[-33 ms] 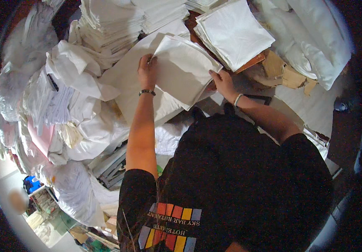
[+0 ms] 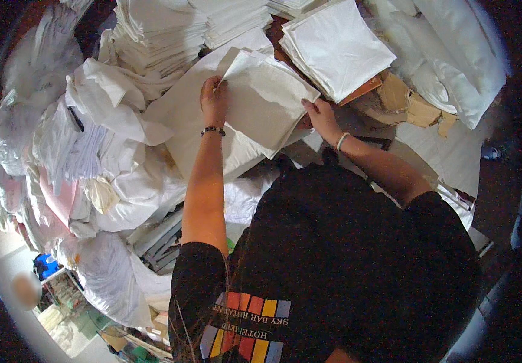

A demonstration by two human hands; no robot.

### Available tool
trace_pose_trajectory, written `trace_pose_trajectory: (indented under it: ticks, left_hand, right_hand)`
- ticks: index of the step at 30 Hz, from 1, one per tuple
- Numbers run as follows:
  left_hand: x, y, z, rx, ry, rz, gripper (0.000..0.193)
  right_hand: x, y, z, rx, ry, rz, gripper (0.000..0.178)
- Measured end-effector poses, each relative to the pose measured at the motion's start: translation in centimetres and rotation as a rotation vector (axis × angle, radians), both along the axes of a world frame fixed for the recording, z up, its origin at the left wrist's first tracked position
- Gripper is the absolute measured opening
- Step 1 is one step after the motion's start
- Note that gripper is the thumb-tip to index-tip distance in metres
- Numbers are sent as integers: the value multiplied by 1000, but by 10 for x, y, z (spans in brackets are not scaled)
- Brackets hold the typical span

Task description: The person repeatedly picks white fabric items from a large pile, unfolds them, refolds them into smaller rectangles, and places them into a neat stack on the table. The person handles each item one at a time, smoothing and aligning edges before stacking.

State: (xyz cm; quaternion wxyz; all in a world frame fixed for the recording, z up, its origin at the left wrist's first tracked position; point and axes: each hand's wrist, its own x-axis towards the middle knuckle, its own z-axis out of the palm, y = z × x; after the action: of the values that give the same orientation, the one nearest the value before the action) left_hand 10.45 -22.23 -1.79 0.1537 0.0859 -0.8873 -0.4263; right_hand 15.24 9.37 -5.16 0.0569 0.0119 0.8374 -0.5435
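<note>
Head view: my left hand (image 2: 214,104), fingers curled, grips the left edge of a white cloth (image 2: 267,100), while my right hand (image 2: 324,121) pinches its right corner between thumb and fingers. The cloth lies in front of me, over a wide sheet (image 2: 179,118) and just beside a square stack (image 2: 339,48). Tall piles (image 2: 158,42) rise beyond my left hand, and torn cardboard (image 2: 423,113) sits right of the stack.
</note>
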Motion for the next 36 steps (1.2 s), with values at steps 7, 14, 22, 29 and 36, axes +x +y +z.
trace_pose_trajectory:
  ticks: [7,14,22,29,36]
  left_hand:
    - [-4,-11,-6,-488,-367,-78,69]
    - [8,10,125,-204,-950,-356,76]
    - [69,88,220,781,-536,-339,43]
    - [63,135,260,767,-135,-263,40]
    - [8,193,182,851,182,-277,42]
  right_hand:
    - [1,19,-36,-73,-165,198,60]
    - [34,23,-31,-193,-954,648,65]
    - [33,5,18,-879,-984,909,64]
    - [-21,50,125,-1083,-597,276,75]
    - [-153,147,177,-445,376,223,49]
